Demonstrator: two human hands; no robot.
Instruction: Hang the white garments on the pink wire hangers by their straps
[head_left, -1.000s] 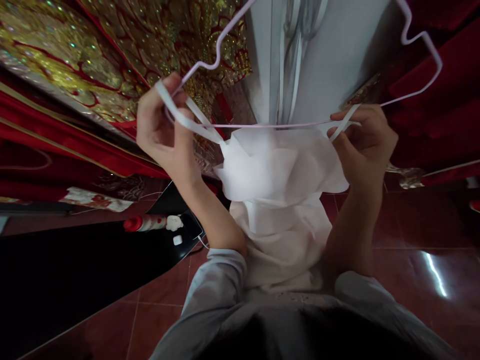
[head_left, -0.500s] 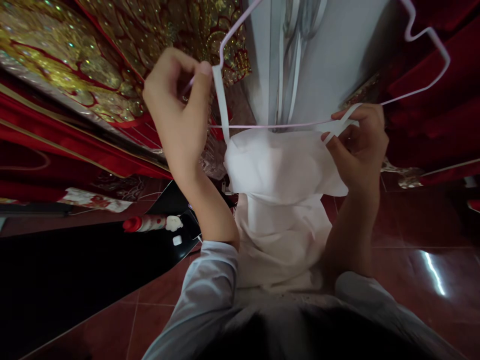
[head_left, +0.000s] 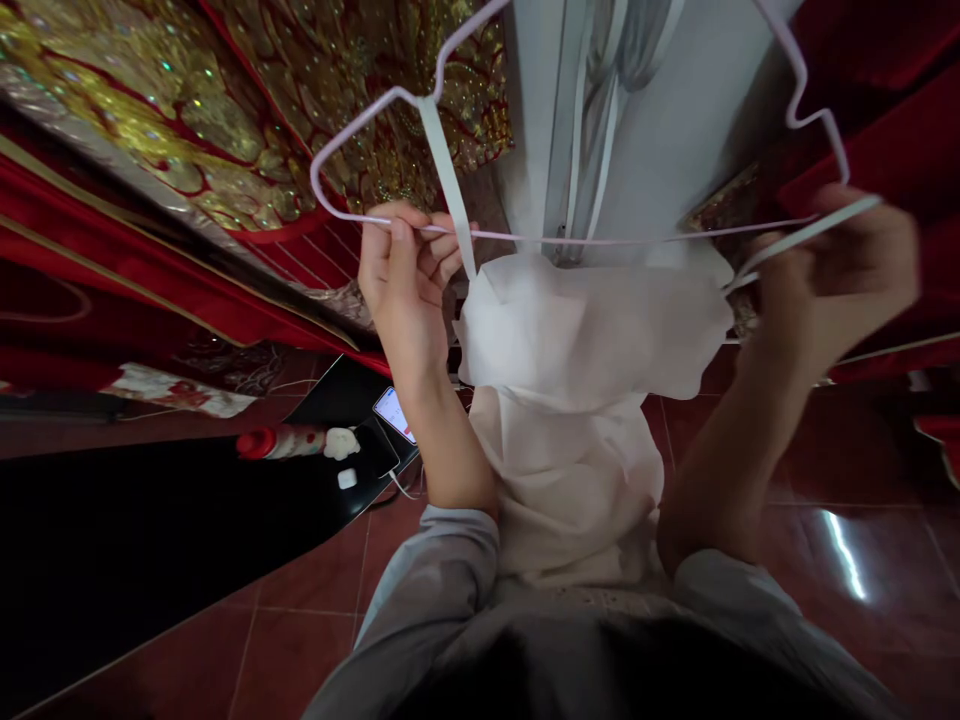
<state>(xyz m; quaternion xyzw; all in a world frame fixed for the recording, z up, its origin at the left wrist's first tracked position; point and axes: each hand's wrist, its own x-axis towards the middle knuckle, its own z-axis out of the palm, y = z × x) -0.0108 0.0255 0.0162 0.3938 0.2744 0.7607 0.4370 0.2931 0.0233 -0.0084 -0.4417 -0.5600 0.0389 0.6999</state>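
Note:
A pale pink clothes hanger [head_left: 600, 240] spans the space in front of me. Pinching its bottom bar near the left end is my left hand [head_left: 411, 270]. A white strap [head_left: 448, 185] loops over the hanger's left notch and runs down to a white garment [head_left: 592, 330], which hangs in folds below the bar. My right hand [head_left: 844, 270], smeared by motion, is at the hanger's right end. Its fingers are closed around the other white strap [head_left: 806, 238], pulled taut out to the right.
Red garments with gold sequins [head_left: 337, 110] hang on the left, and red cloth [head_left: 892, 120] on the right. A black table [head_left: 187, 540] at lower left bears a red-capped bottle [head_left: 281, 442], a lit phone [head_left: 395, 412] and a small white case [head_left: 346, 479]. The floor [head_left: 810, 620] is red tile.
My left hand has left the left strap at the hanger's notch and moved down to the bottom bar. My right hand has drawn the right strap outward to the hanger's right end.

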